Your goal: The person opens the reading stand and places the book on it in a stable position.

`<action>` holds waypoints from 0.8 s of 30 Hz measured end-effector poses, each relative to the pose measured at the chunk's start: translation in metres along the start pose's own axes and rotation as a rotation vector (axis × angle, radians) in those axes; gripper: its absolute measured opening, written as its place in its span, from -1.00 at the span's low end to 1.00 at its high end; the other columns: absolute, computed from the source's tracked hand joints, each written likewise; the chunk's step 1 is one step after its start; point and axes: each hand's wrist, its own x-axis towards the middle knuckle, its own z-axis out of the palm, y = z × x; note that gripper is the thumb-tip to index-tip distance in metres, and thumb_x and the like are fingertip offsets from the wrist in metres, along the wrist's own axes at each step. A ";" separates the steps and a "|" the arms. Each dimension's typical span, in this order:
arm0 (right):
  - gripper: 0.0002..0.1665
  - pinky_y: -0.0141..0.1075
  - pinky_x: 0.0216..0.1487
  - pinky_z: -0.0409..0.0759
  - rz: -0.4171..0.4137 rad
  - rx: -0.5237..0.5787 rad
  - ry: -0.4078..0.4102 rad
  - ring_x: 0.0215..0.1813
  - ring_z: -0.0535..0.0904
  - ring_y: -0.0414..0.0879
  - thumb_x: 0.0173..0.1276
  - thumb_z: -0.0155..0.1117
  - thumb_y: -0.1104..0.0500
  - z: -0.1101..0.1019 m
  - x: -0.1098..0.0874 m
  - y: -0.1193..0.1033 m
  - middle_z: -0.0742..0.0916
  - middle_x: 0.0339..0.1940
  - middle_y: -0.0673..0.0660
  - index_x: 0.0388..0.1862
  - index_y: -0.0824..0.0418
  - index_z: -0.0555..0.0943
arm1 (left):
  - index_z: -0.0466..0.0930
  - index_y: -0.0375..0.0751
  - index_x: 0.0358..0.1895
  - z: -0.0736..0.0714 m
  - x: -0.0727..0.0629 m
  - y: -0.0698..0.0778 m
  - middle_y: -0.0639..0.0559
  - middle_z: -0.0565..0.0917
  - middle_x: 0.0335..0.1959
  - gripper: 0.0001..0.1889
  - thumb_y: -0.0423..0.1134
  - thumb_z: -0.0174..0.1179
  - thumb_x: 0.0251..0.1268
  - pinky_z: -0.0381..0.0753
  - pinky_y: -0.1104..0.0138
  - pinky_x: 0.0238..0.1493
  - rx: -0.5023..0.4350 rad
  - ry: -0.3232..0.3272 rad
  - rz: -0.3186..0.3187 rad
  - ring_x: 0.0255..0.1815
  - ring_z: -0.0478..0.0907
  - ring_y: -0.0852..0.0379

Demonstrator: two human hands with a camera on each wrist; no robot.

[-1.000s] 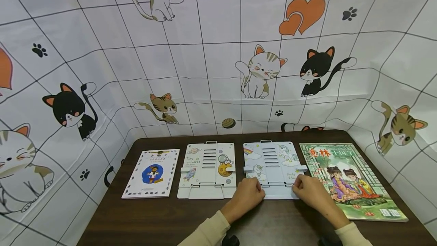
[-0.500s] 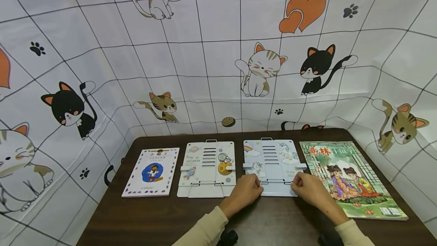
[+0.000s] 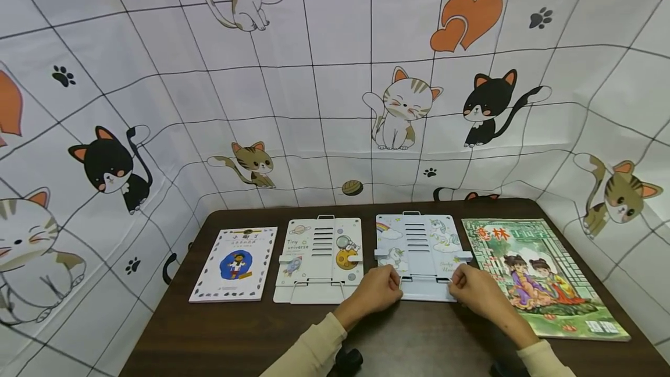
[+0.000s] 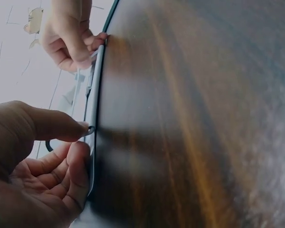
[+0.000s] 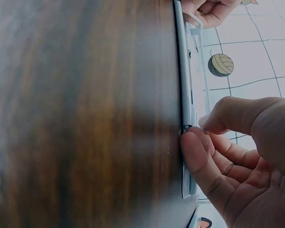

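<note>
A pale blue-white book stand [image 3: 416, 243] printed with unicorns and a rainbow lies flat on the dark wooden table. My left hand [image 3: 378, 290] pinches its lower left corner, and my right hand [image 3: 476, 290] pinches the lower right one. Close up in the left wrist view, the left thumb [image 4: 69, 126] presses at the rounded end of the stand's front edge, fingers curled beneath. The right wrist view has the right thumb and forefinger [image 5: 197, 149] meeting at that edge, where a thin white wire bracket [image 5: 199, 52] runs between both hands. The fingers partly hide the bracket's ends.
Left of the hands lies a second book stand [image 3: 320, 249], marked "Tiny universe". Beyond it is a white booklet [image 3: 235, 290] with a blue circle. A green illustrated magazine [image 3: 555, 319] lies at the right. Cloth with printed cats [image 3: 335, 92] encloses the table behind and at the sides.
Both hands keep their hold at the stand's lower corners. The left forearm has shifted slightly left; the head view has moved a little. The stand still lies in place.
</note>
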 end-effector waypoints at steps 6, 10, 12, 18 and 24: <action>-0.81 -0.35 -0.54 0.47 -0.028 0.048 -0.021 -0.58 0.55 -0.20 0.26 0.44 0.30 -0.002 0.000 0.004 0.66 -0.57 -0.02 -0.39 0.20 0.55 | 0.58 -0.13 -0.37 -0.001 0.002 -0.002 0.21 0.57 -0.51 -0.83 -0.44 0.38 0.12 0.44 0.59 -0.36 -0.051 -0.008 0.030 -0.47 0.40 0.47; -0.78 -0.36 -0.52 0.48 -0.045 0.086 -0.045 -0.57 0.55 -0.21 0.28 0.46 0.30 -0.005 -0.001 0.004 0.66 -0.57 -0.02 -0.37 0.20 0.54 | 0.57 -0.17 -0.37 0.000 0.002 -0.003 0.21 0.54 -0.54 -0.81 -0.49 0.39 0.11 0.43 0.60 -0.40 -0.101 -0.005 0.056 -0.50 0.39 0.49; -0.77 -0.36 -0.52 0.47 -0.055 0.097 -0.053 -0.56 0.55 -0.22 0.30 0.47 0.30 -0.006 -0.001 0.005 0.66 -0.57 -0.02 -0.36 0.20 0.53 | 0.57 -0.20 -0.37 0.000 0.002 -0.003 0.19 0.55 -0.54 -0.80 -0.51 0.40 0.11 0.43 0.60 -0.40 -0.129 -0.006 0.068 -0.50 0.39 0.49; -0.74 -0.38 -0.52 0.43 -0.092 0.083 -0.049 -0.57 0.51 -0.30 0.30 0.50 0.29 -0.005 -0.001 0.012 0.65 -0.60 -0.07 -0.37 0.15 0.53 | 0.56 -0.23 -0.36 -0.001 0.001 -0.001 0.16 0.54 -0.54 -0.79 -0.54 0.41 0.10 0.41 0.60 -0.41 -0.153 -0.010 0.089 -0.50 0.37 0.48; -0.72 -0.39 -0.51 0.42 -0.126 0.081 -0.044 -0.59 0.49 -0.33 0.28 0.51 0.30 -0.004 0.000 0.014 0.63 -0.62 -0.09 -0.38 0.13 0.52 | 0.54 -0.20 -0.39 0.001 0.003 -0.004 0.23 0.48 -0.53 -0.75 -0.54 0.44 0.12 0.38 0.60 -0.41 -0.160 -0.021 0.074 -0.50 0.36 0.48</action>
